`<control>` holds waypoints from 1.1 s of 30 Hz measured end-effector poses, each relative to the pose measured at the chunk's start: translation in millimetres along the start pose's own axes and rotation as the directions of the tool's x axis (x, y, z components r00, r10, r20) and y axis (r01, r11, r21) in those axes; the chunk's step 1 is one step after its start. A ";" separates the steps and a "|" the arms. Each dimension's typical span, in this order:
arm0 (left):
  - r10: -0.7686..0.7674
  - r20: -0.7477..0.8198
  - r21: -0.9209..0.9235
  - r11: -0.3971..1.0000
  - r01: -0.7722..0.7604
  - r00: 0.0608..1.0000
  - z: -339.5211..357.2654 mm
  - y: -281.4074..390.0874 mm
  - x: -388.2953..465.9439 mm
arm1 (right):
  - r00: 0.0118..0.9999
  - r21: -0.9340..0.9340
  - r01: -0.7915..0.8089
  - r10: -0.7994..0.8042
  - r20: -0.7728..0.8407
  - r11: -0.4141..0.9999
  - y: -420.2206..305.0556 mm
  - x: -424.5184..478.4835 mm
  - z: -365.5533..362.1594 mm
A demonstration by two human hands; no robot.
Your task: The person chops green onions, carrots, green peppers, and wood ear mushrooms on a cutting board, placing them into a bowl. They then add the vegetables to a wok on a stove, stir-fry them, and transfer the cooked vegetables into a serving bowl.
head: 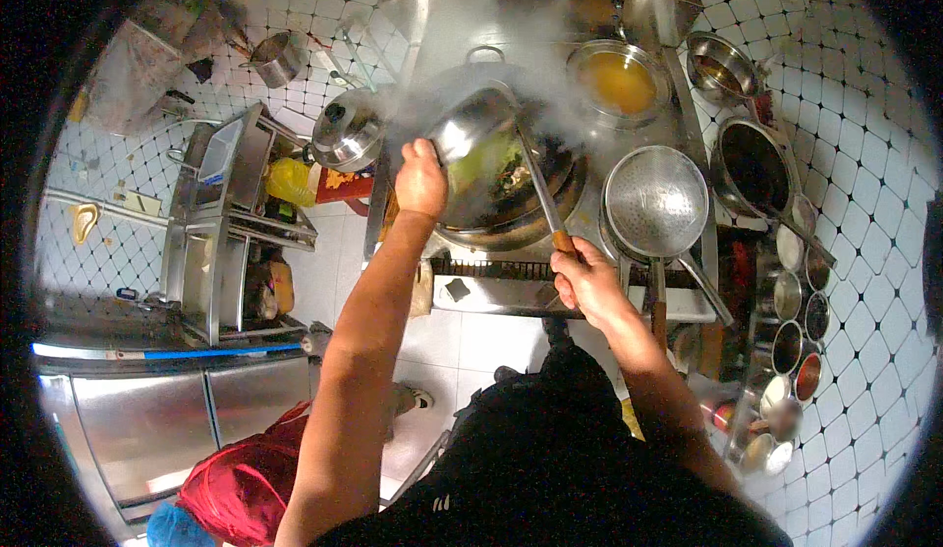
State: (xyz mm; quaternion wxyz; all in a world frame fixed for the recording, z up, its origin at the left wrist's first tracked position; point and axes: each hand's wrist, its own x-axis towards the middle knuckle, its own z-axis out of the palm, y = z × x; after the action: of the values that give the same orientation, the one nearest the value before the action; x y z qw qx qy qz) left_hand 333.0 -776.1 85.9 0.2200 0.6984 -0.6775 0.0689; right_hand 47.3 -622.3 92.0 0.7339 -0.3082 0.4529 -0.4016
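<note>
Steam rises from a large wok (471, 230) on the stove, with green food (508, 164) visible inside. My left hand (421, 182) is closed at the near left rim of a shiny metal bowl or lid (475, 123), tilted over the wok; its exact kind is unclear. In my right hand (587, 282) is the wooden end of a long-handled metal ladle or turner (539, 182). The tool's shaft slants forward over the wok, and its head reaches the far edge of the tilted metal piece, partly hidden by it and by steam.
Right of the wok lies a perforated strainer (654, 201), with a pot of yellow liquid (619, 83) behind it. More pots (751, 168) and seasoning containers (787, 344) line the right side. A lidded pot (350, 131) stands left. A person in red (243, 481) is at lower left.
</note>
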 end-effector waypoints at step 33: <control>-0.691 0.671 -0.452 -0.669 0.590 -0.268 -204.1 -235.8 -539.0 | 0.952 -0.988 -0.008 0.304 0.040 0.154 551.8 233.2 115.5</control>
State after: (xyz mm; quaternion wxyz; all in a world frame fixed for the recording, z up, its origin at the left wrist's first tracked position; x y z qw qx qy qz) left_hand 565.4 -204.1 5.3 0.4960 0.7168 0.2629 -0.4136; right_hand 386.1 -545.7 -409.4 0.4468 -0.7019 0.5454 0.1011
